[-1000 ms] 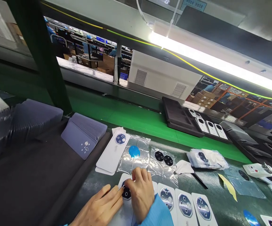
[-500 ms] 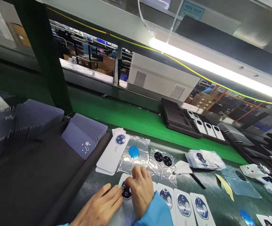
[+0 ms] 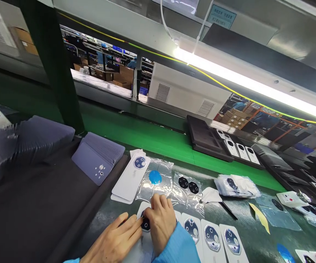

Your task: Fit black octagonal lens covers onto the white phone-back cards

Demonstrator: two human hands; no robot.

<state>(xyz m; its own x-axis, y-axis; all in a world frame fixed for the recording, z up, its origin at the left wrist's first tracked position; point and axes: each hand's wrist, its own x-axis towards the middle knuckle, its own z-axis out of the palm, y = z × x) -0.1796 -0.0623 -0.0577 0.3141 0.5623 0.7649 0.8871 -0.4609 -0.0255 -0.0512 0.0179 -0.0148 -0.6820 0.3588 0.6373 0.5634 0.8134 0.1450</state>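
Touching black plate (image 3: 146,226) with outstretched fingers of open left hand (image 3: 114,238); reaching over it with curled right hand (image 3: 162,221), closure and contents of grip not discernible. Located on white panel (image 3: 143,206), on worktop (image 3: 108,212).

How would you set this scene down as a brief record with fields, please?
Left hand: fingers extended, fingertips at the black octagonal piece
Right hand: fingers bent over that piece; grip hidden
Between the hands: black octagonal piece on a white panel
Right of the hands: row of white panels with silvery octagons
Beyond the hands: clear plastic with a blue disc
Left: stack of blue-grey panels
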